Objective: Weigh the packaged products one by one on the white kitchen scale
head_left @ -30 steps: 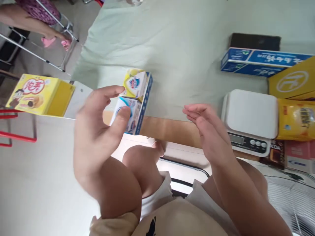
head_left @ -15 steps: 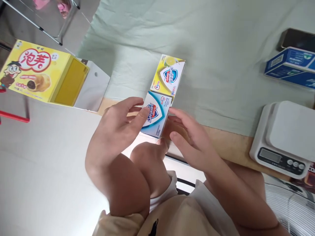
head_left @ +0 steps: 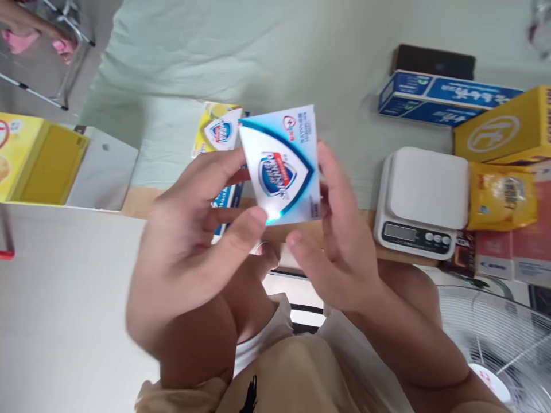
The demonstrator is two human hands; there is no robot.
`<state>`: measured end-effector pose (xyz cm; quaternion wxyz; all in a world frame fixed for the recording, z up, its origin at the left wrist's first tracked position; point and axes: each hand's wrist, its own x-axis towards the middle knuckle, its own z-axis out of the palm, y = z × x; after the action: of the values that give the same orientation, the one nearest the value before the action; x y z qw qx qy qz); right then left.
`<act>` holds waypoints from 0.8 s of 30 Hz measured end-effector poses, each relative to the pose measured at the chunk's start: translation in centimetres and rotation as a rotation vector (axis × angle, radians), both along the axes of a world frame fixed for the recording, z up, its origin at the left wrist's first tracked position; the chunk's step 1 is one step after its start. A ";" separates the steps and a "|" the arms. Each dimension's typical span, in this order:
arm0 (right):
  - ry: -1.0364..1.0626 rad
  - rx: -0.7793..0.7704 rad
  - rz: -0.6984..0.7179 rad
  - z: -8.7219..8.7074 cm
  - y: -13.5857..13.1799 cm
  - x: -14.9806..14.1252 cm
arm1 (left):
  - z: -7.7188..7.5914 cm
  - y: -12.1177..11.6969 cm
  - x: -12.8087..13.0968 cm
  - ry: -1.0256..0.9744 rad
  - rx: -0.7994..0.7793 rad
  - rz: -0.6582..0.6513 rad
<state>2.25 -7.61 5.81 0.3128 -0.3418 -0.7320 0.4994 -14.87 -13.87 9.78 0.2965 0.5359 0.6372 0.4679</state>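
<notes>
Both of my hands hold a white-and-blue soap box (head_left: 282, 166) up in front of me, its printed shield facing the camera. My left hand (head_left: 189, 241) pinches its lower left corner with thumb and fingers. My right hand (head_left: 340, 241) grips its right edge. Behind it on the pale green cloth (head_left: 258, 51) lies a yellow soap box (head_left: 215, 129). Another blue-and-white box (head_left: 226, 201) shows partly behind my left fingers.
A white kitchen scale (head_left: 424, 198) stands to the right, with a yellow packet (head_left: 501, 195), a yellow carton (head_left: 503, 129) and a long blue box (head_left: 443, 97) around it. A yellow snack box (head_left: 26, 155) sits at the left. A fan grille (head_left: 495, 344) is at lower right. Another person's feet (head_left: 26, 40) show top left.
The white-and-blue soap box has come up off the table edge and now sits between both hands, closer to the camera. My right hand moved from beside it to gripping it.
</notes>
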 end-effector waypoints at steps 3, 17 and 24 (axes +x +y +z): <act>0.006 0.023 -0.189 -0.6 1.5 3.4 | -1.3 3.1 4.3 0.023 0.066 -0.045; -0.107 -0.120 -0.528 -3.7 6.9 17.3 | -5.4 12.8 19.3 0.037 -0.226 -0.319; -0.018 0.012 -0.581 -2.1 7.0 18.1 | -4.7 13.6 17.6 -0.016 -0.264 0.036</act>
<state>20.37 -0.63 3.72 0.4383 -0.5397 -0.6091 0.3817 2.74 -0.22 5.12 0.3610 0.4768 0.7003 0.3897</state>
